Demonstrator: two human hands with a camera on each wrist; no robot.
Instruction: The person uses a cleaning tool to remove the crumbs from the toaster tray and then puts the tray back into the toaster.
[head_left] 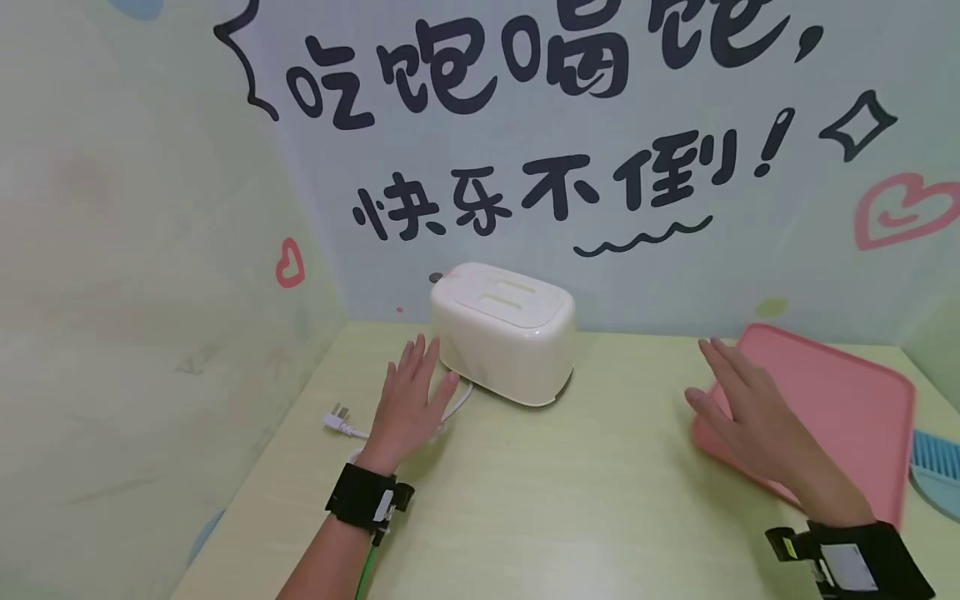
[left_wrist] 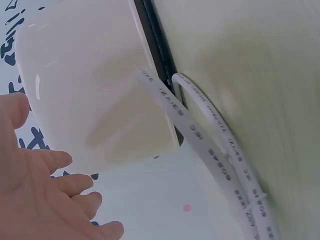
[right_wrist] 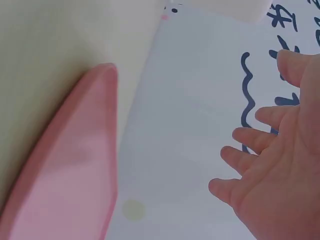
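A cream-white toaster (head_left: 506,337) with two slots in its top stands against the back wall. My left hand (head_left: 408,404) is at its near left side, fingers straight and holding nothing. In the left wrist view, the toaster's smooth side (left_wrist: 95,65) and dark base (left_wrist: 157,45) show beyond that hand. The toaster's white cord (head_left: 459,402) runs behind my left hand to a plug (head_left: 337,420) lying on the table. To the right, my right hand (head_left: 750,417) hovers over the left part of a pink tray (head_left: 840,408), with fingers extended and nothing held.
Beyond the tray, a blue comb-like thing (head_left: 936,467) lies at the right edge of view. The pale wooden table (head_left: 570,492) meets a back wall (head_left: 660,292) with black lettering and a side wall (head_left: 150,333) on the left.
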